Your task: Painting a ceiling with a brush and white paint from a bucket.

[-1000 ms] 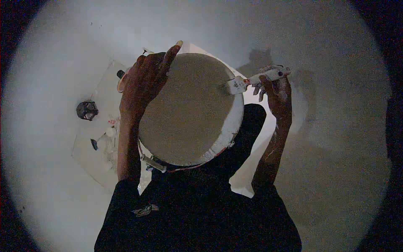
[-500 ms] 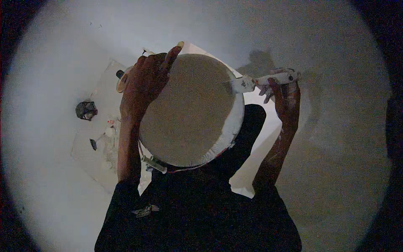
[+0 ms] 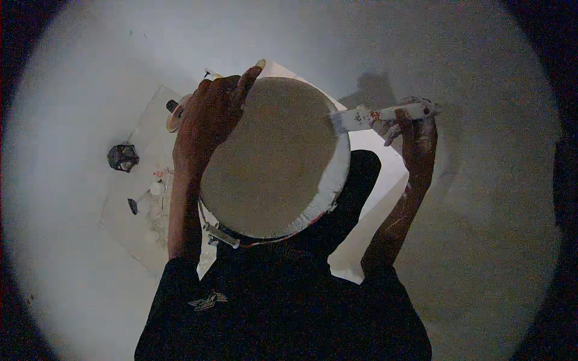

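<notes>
A round bucket (image 3: 271, 162) stands in front of me, its top filled with a flat grey-brown surface; I cannot tell whether it is liquid. White smears coat the rim's lower right, and a pale grip on a wire handle hangs at the lower left. My left hand (image 3: 212, 114) is closed over the bucket's left edge, with one finger stretched along the far rim. In my right hand (image 3: 417, 135) is a flat paintbrush (image 3: 358, 118), held by its whitish, smeared handle. The bristles reach over the bucket's right rim.
White sheet (image 3: 385, 165) lies under and to the right of the bucket. At left, a pale translucent sheet (image 3: 129, 231) carries a white round piece (image 3: 158, 188) and a small dark-ended tool (image 3: 133, 206). A dark lump (image 3: 123, 157) and an orange-edged round item (image 3: 173, 120) are close by.
My right hand has shifted slightly to the right with the paintbrush, and more of the bristles show at the rim. The left hand and bucket stay nearly the same.
</notes>
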`<state>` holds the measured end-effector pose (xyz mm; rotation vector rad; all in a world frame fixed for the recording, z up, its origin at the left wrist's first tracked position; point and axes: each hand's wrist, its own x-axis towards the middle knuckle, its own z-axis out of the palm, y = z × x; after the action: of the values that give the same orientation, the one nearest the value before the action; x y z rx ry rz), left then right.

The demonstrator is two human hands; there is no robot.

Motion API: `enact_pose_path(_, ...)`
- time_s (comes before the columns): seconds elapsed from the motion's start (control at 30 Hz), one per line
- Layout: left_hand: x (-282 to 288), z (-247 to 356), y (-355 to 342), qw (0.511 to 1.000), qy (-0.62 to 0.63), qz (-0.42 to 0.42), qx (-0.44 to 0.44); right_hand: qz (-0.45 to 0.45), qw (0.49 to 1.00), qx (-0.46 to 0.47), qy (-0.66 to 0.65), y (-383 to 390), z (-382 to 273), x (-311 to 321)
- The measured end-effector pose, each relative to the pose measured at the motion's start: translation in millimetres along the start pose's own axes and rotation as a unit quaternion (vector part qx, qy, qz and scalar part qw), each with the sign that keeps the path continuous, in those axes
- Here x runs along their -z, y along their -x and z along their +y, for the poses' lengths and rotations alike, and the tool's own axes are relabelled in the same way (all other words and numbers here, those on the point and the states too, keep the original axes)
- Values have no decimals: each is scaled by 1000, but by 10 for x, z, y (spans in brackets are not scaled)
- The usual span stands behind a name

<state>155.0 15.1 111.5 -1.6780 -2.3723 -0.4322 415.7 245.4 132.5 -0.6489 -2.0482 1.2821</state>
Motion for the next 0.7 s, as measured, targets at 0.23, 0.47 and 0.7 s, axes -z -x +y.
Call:
enact_pose_path(0.23,-25,-21,9,998,-54,-9,-19,54,995,-10,79,29,-47,78)
enact_pose_path(0.47,-34,-39,3,1000,-13,-19,-8,66,994,46,76,28,31,102)
enact_pose_path(0.7,-22,-24,-16,998,-33,-43,15,59,998,-26,20,44,-38,137)
